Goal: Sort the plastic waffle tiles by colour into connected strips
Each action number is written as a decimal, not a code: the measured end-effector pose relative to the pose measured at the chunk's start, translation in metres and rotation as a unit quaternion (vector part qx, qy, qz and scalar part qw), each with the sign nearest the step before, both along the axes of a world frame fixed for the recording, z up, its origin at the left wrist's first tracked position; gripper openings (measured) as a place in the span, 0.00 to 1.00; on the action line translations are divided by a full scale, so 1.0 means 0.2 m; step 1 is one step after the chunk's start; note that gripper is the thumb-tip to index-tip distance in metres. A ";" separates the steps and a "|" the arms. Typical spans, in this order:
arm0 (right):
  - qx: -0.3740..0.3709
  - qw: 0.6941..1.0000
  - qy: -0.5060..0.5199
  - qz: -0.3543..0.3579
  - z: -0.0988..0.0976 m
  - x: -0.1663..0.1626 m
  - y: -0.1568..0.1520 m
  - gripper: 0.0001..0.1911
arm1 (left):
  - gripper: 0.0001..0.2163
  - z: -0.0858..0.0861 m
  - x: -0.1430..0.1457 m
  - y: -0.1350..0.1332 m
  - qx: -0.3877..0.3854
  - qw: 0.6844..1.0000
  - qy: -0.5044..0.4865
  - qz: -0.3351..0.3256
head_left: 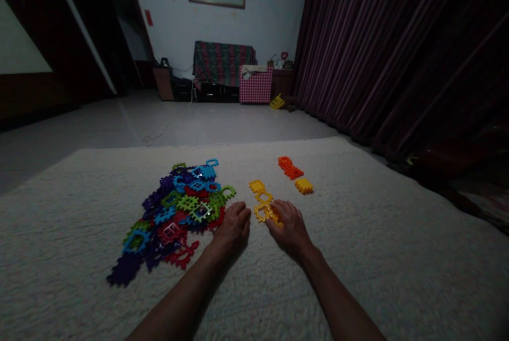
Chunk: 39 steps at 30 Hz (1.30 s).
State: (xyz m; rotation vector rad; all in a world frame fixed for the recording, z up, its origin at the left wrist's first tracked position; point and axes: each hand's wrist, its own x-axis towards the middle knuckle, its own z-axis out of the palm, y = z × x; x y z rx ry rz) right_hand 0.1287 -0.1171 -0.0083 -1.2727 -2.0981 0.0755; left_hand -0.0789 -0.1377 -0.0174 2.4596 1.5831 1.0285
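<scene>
My right hand (289, 225) is closed over a yellow notched plastic building piece (277, 216), its fingers partly hiding it. Against those fingers lies a yellow piece with an open centre (262, 212). Farther off, a yellow ring-like piece (263, 197) and a solid yellow square (256, 186) continue the row. My left hand (235, 223) rests with curled fingers at the right edge of a heap of interlocking pieces (186, 203) in purple, blue, green and red. Whatever its fingers may hold is hidden.
Beyond my right hand lie several orange pieces (290, 168) and a thick yellow piece (304, 186). Everything rests on a pale textured mat (358, 256). Past its far edge are a tiled floor (222, 123), a low cabinet (218, 92) and a purple curtain (358, 54) on the right.
</scene>
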 end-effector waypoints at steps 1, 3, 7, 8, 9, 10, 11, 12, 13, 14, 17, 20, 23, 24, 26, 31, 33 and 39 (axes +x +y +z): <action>-0.003 1.000 0.000 -0.007 0.00 0.00 0.01 0.17 | 0.10 0.00 0.00 0.00 -0.004 1.000 0.000 -0.002; -0.010 1.000 0.002 -0.028 -0.01 -0.01 0.03 0.15 | 0.10 0.02 0.00 -0.01 -0.013 1.000 0.001 -0.006; 0.000 0.996 0.042 -0.074 -0.02 -0.02 0.07 0.14 | 0.10 0.04 0.00 -0.02 -0.022 1.000 0.000 -0.009; 0.004 0.995 0.052 -0.082 -0.01 -0.02 0.08 0.15 | 0.10 0.04 0.00 -0.02 -0.023 1.000 0.000 -0.010; 0.007 0.994 0.059 -0.090 0.00 -0.02 0.08 0.16 | 0.10 0.04 0.00 -0.02 -0.023 1.000 -0.001 -0.010; 0.006 0.993 0.060 -0.098 0.01 -0.02 0.09 0.17 | 0.10 0.05 0.00 -0.02 -0.023 1.000 -0.003 -0.009; 0.004 0.992 0.057 -0.109 0.03 -0.02 0.10 0.19 | 0.10 0.05 0.01 -0.02 -0.023 1.000 -0.006 -0.006; 0.000 0.992 0.051 -0.118 0.04 -0.03 0.11 0.19 | 0.10 0.05 0.01 -0.02 -0.022 1.000 -0.009 -0.004; -0.004 0.992 0.043 -0.122 0.06 -0.04 0.13 0.19 | 0.09 0.05 0.01 -0.02 -0.021 1.000 -0.012 -0.002; -0.009 0.992 0.034 -0.119 0.07 -0.06 0.16 0.18 | 0.09 0.05 0.01 -0.02 -0.021 1.000 -0.015 -0.001; -0.037 0.995 -0.001 -0.088 0.11 -0.15 0.27 0.17 | 0.09 0.04 0.02 -0.02 -0.019 0.999 -0.026 -0.001; -0.072 0.993 -0.039 -0.083 0.10 -0.26 0.40 0.20 | 0.09 0.03 0.01 -0.02 -0.021 0.999 -0.040 0.003; -0.102 0.987 -0.081 -0.089 0.09 -0.34 0.50 0.19 | 0.10 0.03 0.01 -0.02 -0.033 0.999 -0.043 -0.001; -0.109 0.985 -0.095 -0.090 0.09 -0.36 0.52 0.16 | 0.10 0.03 0.01 -0.02 -0.037 0.998 -0.042 -0.003; -0.116 0.983 -0.111 -0.085 0.10 -0.38 0.55 0.12 | 0.10 0.04 0.01 -0.02 -0.041 0.998 -0.041 -0.004; -0.070 0.995 -0.013 -0.066 0.18 -0.31 0.55 0.12 | 0.10 0.04 0.01 -0.02 -0.026 0.998 -0.050 -0.002; -0.050 0.995 0.044 -0.069 0.20 -0.21 0.51 0.13 | 0.10 0.04 0.01 -0.02 -0.026 0.998 -0.048 -0.003; -0.092 0.966 0.158 -0.184 0.13 0.20 0.31 0.18 | 0.10 0.04 0.00 -0.02 -0.027 0.999 -0.042 -0.010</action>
